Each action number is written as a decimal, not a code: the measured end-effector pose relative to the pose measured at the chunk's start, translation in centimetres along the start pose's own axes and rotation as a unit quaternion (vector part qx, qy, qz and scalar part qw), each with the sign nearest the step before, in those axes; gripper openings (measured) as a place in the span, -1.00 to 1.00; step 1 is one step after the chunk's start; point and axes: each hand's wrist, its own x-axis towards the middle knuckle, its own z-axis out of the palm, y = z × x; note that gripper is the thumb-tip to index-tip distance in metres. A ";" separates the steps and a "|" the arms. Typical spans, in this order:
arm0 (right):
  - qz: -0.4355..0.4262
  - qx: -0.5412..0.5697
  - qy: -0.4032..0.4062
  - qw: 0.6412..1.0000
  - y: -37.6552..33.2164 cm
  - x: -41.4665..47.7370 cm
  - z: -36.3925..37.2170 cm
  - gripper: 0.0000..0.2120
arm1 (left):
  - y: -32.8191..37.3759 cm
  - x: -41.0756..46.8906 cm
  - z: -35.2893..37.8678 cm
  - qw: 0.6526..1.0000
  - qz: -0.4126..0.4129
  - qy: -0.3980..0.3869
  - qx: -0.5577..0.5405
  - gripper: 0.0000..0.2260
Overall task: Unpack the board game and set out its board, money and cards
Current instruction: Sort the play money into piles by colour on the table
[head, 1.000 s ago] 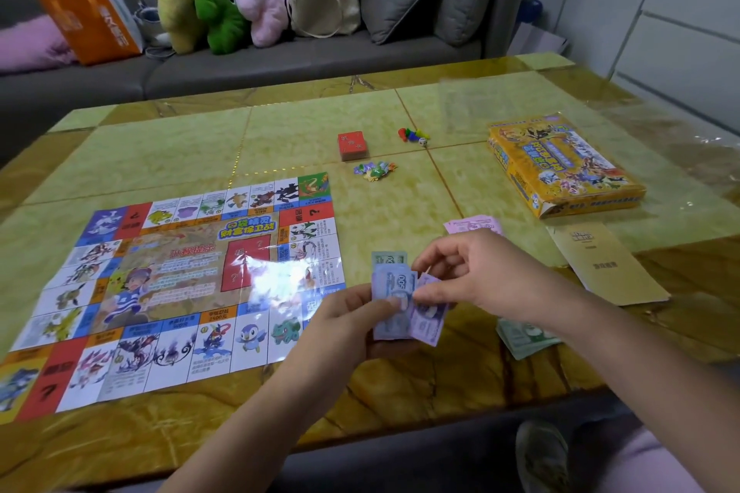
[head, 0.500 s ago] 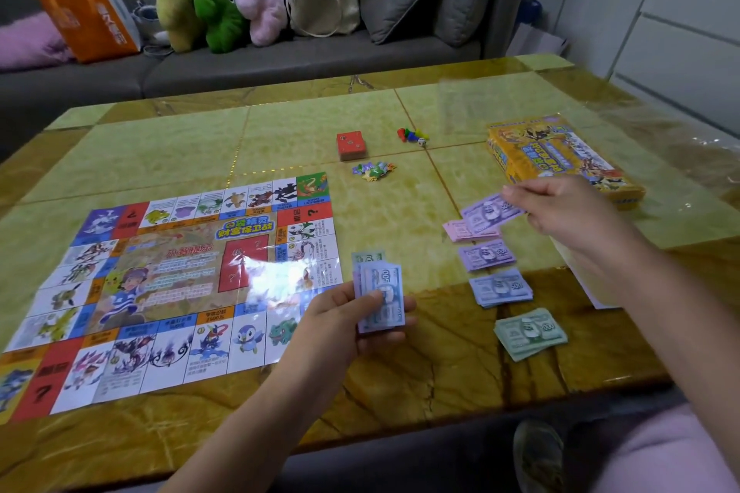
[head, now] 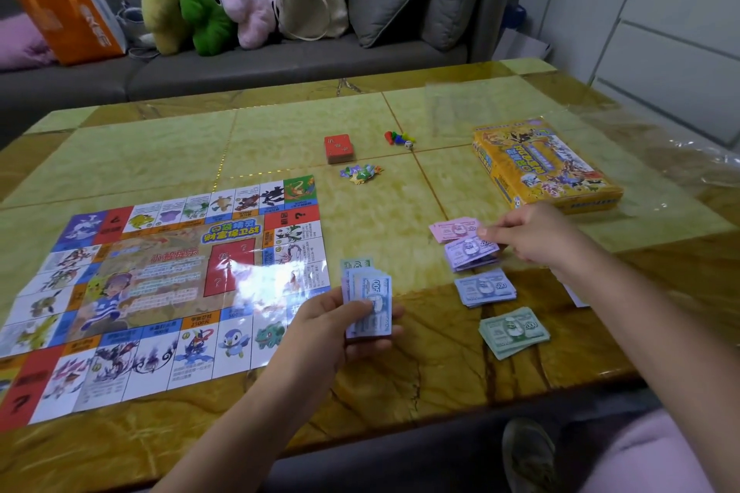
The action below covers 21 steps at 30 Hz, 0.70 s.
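The game board [head: 160,292] lies unfolded on the left of the table. My left hand [head: 324,328] grips a fanned stack of blue 500 notes [head: 370,302] just right of the board. My right hand [head: 532,236] pinches the edge of a purple note [head: 470,250] that lies on top of the purple pile. In a column sit a pink pile [head: 452,230], the purple pile, a blue pile [head: 484,288] and a green pile [head: 514,332]. A red card deck [head: 339,148] stands mid-table.
The yellow game box [head: 544,168] sits at the right, with clear plastic wrap [head: 460,112] behind it. Coloured pawns and a die [head: 398,138] and small cardboard tokens [head: 360,172] lie near the deck. A white leaflet [head: 576,298] peeks from under my right arm. A sofa [head: 280,64] stands behind the table.
My right hand pulled a purple note out of the left hand's stack, swung it right, and has now brought it down onto the purple pile. The left hand stayed put with the blue notes.
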 end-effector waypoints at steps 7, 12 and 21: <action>-0.011 -0.006 0.016 1.000 0.5 0.5 0.5 -0.80 | 0.0 0.0 -0.1 1.000 0.000 -0.002 0.007 -0.85; -0.053 -0.019 0.060 0.997 -0.2 0.1 0.1 -0.80 | -0.1 0.1 -0.1 1.000 -0.001 0.004 0.018 -0.84; -0.114 0.065 -0.138 0.982 -3.0 -4.6 2.2 -0.80 | -0.4 -0.1 0.1 0.995 0.027 0.006 0.095 -0.83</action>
